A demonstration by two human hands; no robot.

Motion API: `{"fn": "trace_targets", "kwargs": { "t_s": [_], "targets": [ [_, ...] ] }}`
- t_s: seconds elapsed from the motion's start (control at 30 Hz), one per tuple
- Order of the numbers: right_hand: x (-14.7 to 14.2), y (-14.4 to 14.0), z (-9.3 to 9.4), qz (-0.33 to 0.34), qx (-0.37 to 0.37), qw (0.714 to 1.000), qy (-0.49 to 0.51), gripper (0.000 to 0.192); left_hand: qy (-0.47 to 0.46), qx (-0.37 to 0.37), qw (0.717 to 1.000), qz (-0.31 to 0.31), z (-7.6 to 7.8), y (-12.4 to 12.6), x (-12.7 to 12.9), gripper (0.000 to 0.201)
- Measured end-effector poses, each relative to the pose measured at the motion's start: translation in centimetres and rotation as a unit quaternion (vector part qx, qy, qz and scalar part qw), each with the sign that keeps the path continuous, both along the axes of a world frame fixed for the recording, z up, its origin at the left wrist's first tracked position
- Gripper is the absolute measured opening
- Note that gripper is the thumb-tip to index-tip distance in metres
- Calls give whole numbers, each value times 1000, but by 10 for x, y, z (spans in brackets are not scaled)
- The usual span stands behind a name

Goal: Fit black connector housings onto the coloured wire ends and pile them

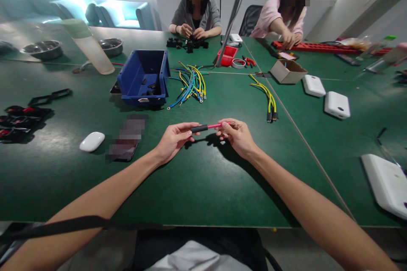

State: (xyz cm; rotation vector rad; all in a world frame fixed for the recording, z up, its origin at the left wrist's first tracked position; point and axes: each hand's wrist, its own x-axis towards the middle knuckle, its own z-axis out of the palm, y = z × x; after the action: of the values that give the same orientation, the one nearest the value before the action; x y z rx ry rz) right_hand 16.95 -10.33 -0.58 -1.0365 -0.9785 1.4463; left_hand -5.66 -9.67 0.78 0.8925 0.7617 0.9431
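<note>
Above the green table, my left hand (174, 139) pinches a black sleeve (199, 128) between thumb and fingers. A thin red wire (213, 125) runs out of the sleeve's right end. My right hand (235, 135) is closed on that wire, its far end partly covered by the fingertips. Beyond my hands lies a loose bundle of yellow, blue and green wires (192, 84) with metal ring ends. To the right, several yellow wires (269, 95) with black sleeves on their near ends lie together. A blue bin (143, 95) with small black pieces inside stands behind my left hand.
A phone (129, 139) and a white rounded case (92, 141) lie left of my left arm. White boxes (337, 105) and a cardboard box (288, 72) stand right. A pole (233, 12) rises behind the wires. Two people (197, 12) work across the table.
</note>
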Motion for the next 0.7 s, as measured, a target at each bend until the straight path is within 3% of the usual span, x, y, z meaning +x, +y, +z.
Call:
{"fn": "trace_targets", "kwargs": {
  "t_s": [0.47, 0.7],
  "targets": [
    [1, 0, -2, 18, 9, 1000, -17, 23, 15, 13, 1000, -3, -3, 1, 0, 35],
    [0, 0, -1, 15, 8, 1000, -23, 24, 45, 53, 997, -15, -8, 1, -1, 37]
  ]
}}
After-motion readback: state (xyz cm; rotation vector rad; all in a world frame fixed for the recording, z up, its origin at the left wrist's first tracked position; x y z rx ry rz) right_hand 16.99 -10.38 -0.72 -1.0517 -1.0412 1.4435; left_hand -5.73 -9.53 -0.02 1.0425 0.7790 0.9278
